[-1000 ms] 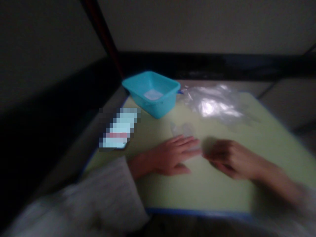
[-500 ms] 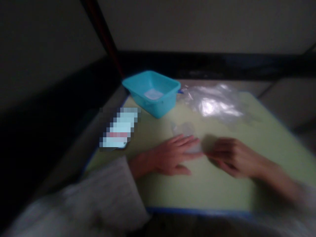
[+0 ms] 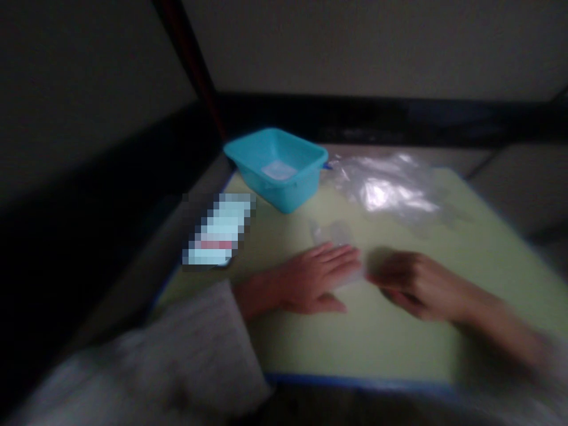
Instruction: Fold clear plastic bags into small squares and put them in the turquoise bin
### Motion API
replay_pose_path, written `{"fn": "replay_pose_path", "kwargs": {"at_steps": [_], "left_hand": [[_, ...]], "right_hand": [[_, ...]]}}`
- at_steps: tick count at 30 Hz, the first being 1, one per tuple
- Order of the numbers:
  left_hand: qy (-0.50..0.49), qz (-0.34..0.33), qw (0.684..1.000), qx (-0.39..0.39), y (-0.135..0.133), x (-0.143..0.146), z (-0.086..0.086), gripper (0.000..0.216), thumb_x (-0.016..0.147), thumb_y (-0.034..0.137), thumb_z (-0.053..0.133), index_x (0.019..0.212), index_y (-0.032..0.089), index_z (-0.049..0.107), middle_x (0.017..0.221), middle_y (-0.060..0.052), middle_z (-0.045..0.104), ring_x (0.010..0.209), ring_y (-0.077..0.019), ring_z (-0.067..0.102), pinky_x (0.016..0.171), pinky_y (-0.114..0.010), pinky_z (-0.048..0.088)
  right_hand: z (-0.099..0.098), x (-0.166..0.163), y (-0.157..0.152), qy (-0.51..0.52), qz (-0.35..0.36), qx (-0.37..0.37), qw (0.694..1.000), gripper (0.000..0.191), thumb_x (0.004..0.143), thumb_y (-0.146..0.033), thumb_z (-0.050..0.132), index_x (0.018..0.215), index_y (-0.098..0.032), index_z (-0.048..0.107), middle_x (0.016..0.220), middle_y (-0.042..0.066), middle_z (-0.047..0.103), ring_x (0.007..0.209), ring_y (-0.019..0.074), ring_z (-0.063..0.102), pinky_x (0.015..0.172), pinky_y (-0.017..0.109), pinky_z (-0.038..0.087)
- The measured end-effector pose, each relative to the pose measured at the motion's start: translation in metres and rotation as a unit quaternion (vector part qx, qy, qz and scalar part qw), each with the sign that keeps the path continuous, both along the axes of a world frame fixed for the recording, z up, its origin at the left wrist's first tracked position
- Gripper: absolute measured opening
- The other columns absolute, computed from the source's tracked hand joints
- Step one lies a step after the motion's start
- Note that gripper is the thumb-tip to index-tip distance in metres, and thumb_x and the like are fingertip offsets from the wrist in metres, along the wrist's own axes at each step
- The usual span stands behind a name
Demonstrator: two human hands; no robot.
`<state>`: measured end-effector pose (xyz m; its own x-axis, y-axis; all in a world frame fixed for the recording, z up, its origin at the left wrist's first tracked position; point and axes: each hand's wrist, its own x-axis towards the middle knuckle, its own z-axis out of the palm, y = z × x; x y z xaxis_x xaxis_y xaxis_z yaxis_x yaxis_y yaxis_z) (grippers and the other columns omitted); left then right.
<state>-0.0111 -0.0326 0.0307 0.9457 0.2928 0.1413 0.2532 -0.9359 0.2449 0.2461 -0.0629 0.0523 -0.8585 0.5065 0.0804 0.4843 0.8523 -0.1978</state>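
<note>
My left hand (image 3: 313, 278) lies flat, palm down, with its fingers stretched to the right. Beneath and just past its fingers shows a small, clear plastic piece (image 3: 341, 232), perhaps a little bag; the hand covers much of it. A pale, see-through part of it (image 3: 352, 277) reaches toward my right hand (image 3: 410, 284). That right hand is closed, its fingers curled and their tips by the plastic's right end. Blur and shadow hide what the fingertips hold, if anything.
A turquoise plastic basket (image 3: 306, 186) stands at the back left with a white paper-like piece (image 3: 278, 170) inside. Crumpled clear plastic (image 3: 390, 186) lies at the back right. A blurred-out phone-like device (image 3: 222, 231) rests at the left edge of the yellow-green table (image 3: 355, 349).
The left forefinger has drawn in beside the other fingers, where it was spread apart before. My right hand stays in nearly the same place. The whole view has shifted slightly.
</note>
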Motion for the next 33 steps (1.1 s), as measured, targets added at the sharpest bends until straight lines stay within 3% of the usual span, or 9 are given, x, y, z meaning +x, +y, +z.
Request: {"fn": "replay_pose_path", "kwargs": {"at_steps": [5,12,19,25,33], "left_hand": [[0.018,0.028,0.999,0.009,0.013,-0.005,-0.003,0.068,0.091,0.051,0.039,0.145,0.013,0.022,0.152,-0.013,0.021,0.142,-0.0243,0.015,0.115,-0.041,0.013],[0.056,0.152,0.986,0.028,0.042,-0.017,-0.005,0.059,0.096,0.046,0.027,0.145,0.013,0.019,0.153,-0.012,0.02,0.142,-0.0204,0.011,0.114,-0.039,0.012],[0.013,0.247,0.968,0.031,0.053,-0.022,-0.016,0.062,0.095,0.043,0.03,0.142,0.004,0.02,0.151,-0.02,0.02,0.141,-0.0233,0.015,0.114,-0.04,0.017],[-0.048,0.269,0.962,0.016,0.047,-0.022,-0.016,0.059,0.094,0.038,0.035,0.14,0.003,0.024,0.149,-0.021,0.024,0.141,-0.0239,0.018,0.114,-0.041,0.021],[-0.058,0.267,0.962,0.021,0.04,-0.023,-0.015,0.063,0.09,0.043,0.044,0.139,0.007,0.027,0.148,-0.02,0.028,0.14,-0.0249,0.019,0.113,-0.043,0.023]], "right_hand": [[0.001,0.001,-0.001,0.002,-0.005,-0.01,1.0,0.022,0.085,-0.013,0.047,0.094,-0.015,0.067,0.077,0.007,0.066,0.074,0.0203,0.057,0.071,0.035,0.041],[0.001,0.003,-0.005,0.003,-0.005,-0.013,1.0,0.022,0.084,-0.013,0.047,0.094,-0.016,0.066,0.077,0.006,0.066,0.072,0.0198,0.056,0.068,0.035,0.04],[0.0,0.003,-0.002,0.008,0.005,-0.001,1.0,0.02,0.085,-0.014,0.045,0.089,-0.016,0.065,0.076,0.005,0.064,0.071,0.0185,0.055,0.067,0.034,0.04],[-0.002,0.001,-0.005,0.0,0.006,0.021,1.0,0.02,0.084,-0.015,0.045,0.09,-0.014,0.064,0.077,0.007,0.065,0.073,0.0195,0.055,0.07,0.035,0.04],[0.002,-0.004,-0.013,-0.006,0.011,0.024,1.0,0.019,0.086,-0.016,0.044,0.086,-0.015,0.063,0.073,0.006,0.063,0.068,0.0185,0.053,0.066,0.034,0.038]]}}
